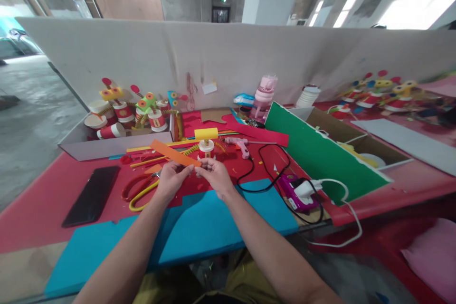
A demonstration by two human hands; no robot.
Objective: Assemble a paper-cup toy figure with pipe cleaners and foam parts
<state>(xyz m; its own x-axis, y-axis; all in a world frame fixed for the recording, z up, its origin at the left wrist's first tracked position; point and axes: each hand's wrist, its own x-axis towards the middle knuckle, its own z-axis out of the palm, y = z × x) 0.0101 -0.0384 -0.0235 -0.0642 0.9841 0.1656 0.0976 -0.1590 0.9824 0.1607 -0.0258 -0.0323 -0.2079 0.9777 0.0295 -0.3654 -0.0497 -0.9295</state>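
An orange paper strip [171, 153] slants up to the left above the table. My left hand [173, 178] pinches it near its lower end, fingers closed. My right hand [215, 175] meets the same end from the right, fingers closed on it too. Just behind my hands stands a small red and white paper cup figure [206, 148] with yellow folded-paper arms and a yellow block [205, 133] on top. Red-handled scissors [137, 189] with yellow trim lie left of my left hand.
A black phone [91, 194] lies at left on the red mat. A pink glue gun [239, 144] with a black cord, a magenta power strip [292, 191], a green sheet [320, 154], a cardboard box, a blue sheet [213, 223] and finished cup figures [123, 111] surround me.
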